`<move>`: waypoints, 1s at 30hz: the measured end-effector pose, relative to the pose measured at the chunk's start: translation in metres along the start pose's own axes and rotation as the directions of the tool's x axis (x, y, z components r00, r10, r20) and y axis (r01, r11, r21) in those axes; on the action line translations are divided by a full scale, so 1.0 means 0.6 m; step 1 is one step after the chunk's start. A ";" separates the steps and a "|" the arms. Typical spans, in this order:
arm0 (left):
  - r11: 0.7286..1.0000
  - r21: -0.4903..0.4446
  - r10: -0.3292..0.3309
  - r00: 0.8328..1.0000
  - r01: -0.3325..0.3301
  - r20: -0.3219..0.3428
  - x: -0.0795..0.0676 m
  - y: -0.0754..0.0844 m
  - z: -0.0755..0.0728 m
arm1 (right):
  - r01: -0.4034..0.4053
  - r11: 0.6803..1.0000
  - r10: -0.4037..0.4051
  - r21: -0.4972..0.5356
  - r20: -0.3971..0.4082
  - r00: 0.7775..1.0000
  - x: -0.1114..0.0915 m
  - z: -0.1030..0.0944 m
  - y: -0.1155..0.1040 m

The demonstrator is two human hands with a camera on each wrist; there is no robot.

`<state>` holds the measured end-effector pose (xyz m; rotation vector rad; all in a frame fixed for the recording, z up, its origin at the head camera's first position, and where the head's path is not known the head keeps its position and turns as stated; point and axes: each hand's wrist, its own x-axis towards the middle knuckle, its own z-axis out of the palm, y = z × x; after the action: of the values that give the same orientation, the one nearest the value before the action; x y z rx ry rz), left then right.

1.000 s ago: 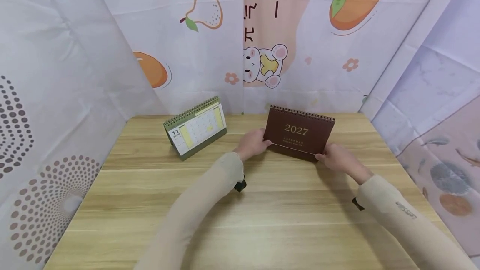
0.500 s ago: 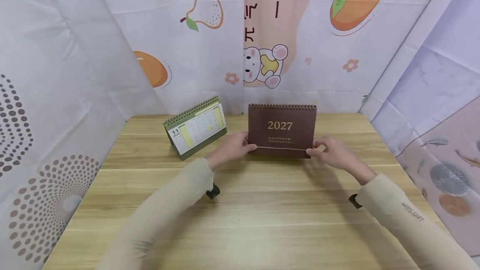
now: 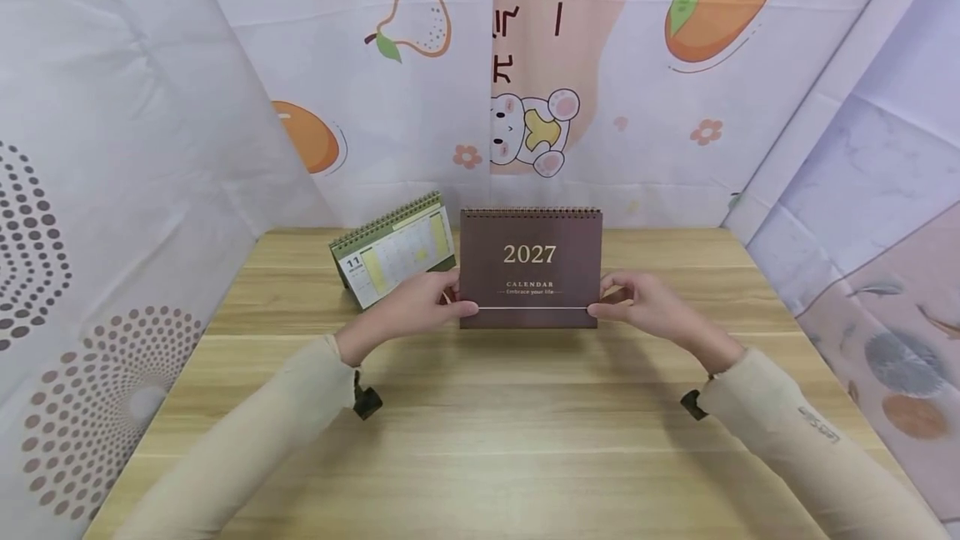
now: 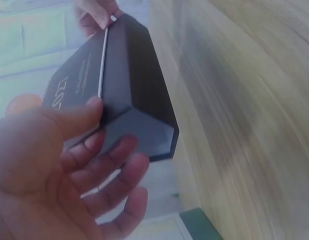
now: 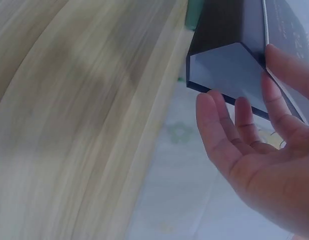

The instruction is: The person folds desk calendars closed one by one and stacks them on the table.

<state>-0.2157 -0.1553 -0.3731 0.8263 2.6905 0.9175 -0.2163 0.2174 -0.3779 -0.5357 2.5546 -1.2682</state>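
A dark brown 2027 desk calendar point(image 3: 530, 265) with a spiral-bound top faces me near the middle back of the table, apparently held just above the wood. At its lower left edge my left hand point(image 3: 418, 304) pinches it, thumb on the front and fingers behind the side. My right hand point(image 3: 654, 307) pinches the lower right edge the same way. Both wrist views show the calendar's hollow folded base, with the left hand point(image 4: 69, 165) and the right hand point(image 5: 264, 145) at its ends. Behind my left hand stands a green desk calendar point(image 3: 397, 248), turned at an angle and partly hidden.
The wooden table point(image 3: 480, 440) reaches back to a white curtain point(image 3: 345, 23) printed with fruit and a cartoon bear. More patterned cloth point(image 3: 885, 232) hangs along the right side. The green calendar stands close to the brown one's left edge.
Both hands have carried the brown calendar leftward and turned it from angled to facing straight forward. It now sits a little nearer to me. The green calendar has stayed where it was.
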 end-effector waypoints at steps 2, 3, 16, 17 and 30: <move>0.999 -0.048 0.010 1.000 -0.009 0.020 -0.007 -0.005 -0.006 | 0.011 1.000 -0.011 0.007 0.014 1.000 0.001 0.002 -0.005; 0.997 -0.070 0.014 1.000 -0.012 0.025 -0.010 -0.009 -0.008 | 0.020 1.000 -0.020 0.008 0.020 1.000 0.002 0.002 -0.007; 0.973 -0.231 0.007 1.000 -0.004 0.013 -0.041 -0.019 -0.007 | 0.041 0.997 -0.046 0.060 0.085 0.995 0.006 0.006 -0.008; 0.972 -0.235 0.009 1.000 -0.006 0.012 -0.042 -0.020 -0.007 | 0.029 0.997 -0.036 0.077 0.090 0.995 0.007 0.006 -0.008; 0.964 -0.266 -0.014 1.000 0.010 -0.011 -0.047 -0.022 -0.015 | -0.077 0.940 0.013 0.333 0.191 0.981 0.012 0.009 -0.003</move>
<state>-0.2013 -0.1840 -0.3743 0.7459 2.5024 1.2504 -0.2202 0.2095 -0.3802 -0.4917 2.1216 -1.5207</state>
